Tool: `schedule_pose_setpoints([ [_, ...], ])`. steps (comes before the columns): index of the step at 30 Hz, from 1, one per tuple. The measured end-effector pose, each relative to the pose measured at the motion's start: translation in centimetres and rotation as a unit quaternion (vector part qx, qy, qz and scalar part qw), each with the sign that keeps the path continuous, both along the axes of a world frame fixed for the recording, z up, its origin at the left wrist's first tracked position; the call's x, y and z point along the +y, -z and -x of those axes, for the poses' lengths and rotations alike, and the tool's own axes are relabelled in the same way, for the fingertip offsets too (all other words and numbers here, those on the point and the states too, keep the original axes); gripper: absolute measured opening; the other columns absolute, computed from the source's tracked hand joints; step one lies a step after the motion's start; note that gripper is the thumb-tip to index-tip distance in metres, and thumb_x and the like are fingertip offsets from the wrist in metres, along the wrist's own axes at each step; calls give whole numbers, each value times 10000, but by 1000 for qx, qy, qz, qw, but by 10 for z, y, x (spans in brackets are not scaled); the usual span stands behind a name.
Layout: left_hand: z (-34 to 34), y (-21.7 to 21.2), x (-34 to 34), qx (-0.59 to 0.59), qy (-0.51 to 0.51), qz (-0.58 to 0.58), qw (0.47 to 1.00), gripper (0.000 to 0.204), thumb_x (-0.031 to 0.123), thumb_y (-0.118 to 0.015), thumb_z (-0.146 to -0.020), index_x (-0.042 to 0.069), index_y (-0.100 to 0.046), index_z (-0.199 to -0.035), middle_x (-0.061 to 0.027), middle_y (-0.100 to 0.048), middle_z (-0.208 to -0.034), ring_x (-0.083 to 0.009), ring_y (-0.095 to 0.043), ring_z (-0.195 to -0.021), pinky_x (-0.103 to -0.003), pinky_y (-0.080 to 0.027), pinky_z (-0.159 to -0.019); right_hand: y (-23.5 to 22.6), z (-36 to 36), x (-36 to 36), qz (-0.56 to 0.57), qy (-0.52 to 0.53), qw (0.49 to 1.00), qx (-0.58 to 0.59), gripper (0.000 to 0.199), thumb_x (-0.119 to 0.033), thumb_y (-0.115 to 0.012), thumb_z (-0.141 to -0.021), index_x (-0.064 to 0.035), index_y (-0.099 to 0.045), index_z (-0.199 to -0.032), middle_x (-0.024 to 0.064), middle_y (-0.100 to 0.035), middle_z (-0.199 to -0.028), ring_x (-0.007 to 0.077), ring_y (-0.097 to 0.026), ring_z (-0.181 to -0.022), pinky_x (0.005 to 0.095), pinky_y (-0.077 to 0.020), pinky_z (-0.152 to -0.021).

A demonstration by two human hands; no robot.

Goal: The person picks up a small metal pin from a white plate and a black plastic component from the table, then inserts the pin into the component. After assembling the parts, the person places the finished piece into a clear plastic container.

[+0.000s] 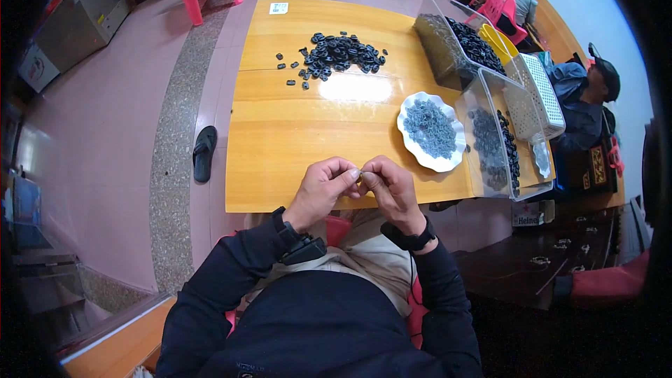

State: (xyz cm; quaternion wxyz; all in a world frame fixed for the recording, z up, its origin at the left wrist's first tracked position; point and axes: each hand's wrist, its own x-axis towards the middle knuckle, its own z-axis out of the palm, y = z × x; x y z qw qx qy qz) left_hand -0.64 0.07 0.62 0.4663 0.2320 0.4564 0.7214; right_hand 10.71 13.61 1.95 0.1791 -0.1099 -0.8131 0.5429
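Just above the table's near edge, my left hand (325, 187) and my right hand (393, 192) meet fingertip to fingertip. Thumbs and forefingers of both pinch a small dark piece (360, 176); the fingers mostly cover it, so its exact kind is hidden. To the right of my hands stands a white wavy-rimmed plate (442, 165) full of tiny grey, translucent-looking pieces (430, 129). Farther off on the wooden table (301, 140) lies a pile of small black oval parts (341, 53), with several strays at its left side.
Two clear plastic bins, one far (435, 31) and one near (470, 94), hold black parts along the table's right side. Beside them are a yellow basket (498, 43) and a white perforated basket (539, 91). A person (577, 91) sits beyond. A black slipper (204, 155) lies on the floor.
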Motion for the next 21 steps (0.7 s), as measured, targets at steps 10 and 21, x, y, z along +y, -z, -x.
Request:
schedule_pose_setpoints([
  [10, 1, 4, -1, -62, 36, 1, 997, 158, 179, -554, -955, 24, -580, -966, -12, -598, -835, -79, -574, -745, -222, -497, -707, -9, -3, 4, 15, -40, 999, -8, 57, 22, -576, -895, 44, -581, -948, 60, -580, -854, 105, -596, -744, 224, -491, -663],
  [21, -1, 6, 0, -63, 13, -12, 998, 141, 151, -557, -952, 15, -584, -980, -20, -612, -859, -75, -592, -755, -206, -507, -700, -2, -1, -5, 137, 6, 990, 33, 65, -14, -613, -886, 37, -623, -925, 37, -618, -863, 86, -601, -762, 204, -484, -669],
])
